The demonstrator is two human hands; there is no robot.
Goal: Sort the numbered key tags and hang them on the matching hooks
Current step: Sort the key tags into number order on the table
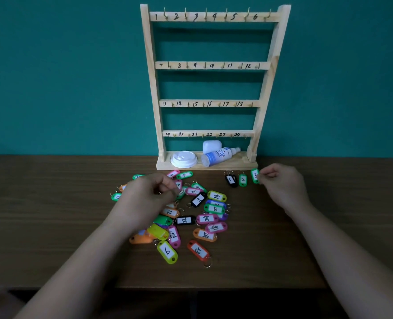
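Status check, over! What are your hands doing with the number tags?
Right hand pinching green tag beside tags 1 and 2. Left hand digging in the tag pile. Rack hooks all bare. Nothing blocking.

Against a flat teal wall (75,77), the pale wooden rack (153,84) shows black handwritten numbers on its rails and brass-coloured hooks (165,13), with a white lid (183,159), a white case (211,146) and a white bottle with a blue label (218,155) on its base, all on a dark brown wood-grain table (52,215). At the right hand's (280,183) fingertips is a green tag (255,176) with a white label, and just beyond them a second green tag (242,180) and a black tag (230,180). Near the left hand's (145,199) fingers the loose tags (191,217) are pink, green, yellow, black, orange, blue and purple, each with a white label inked black, such as the yellow-green tag (167,251) and the red-orange tag (197,249).
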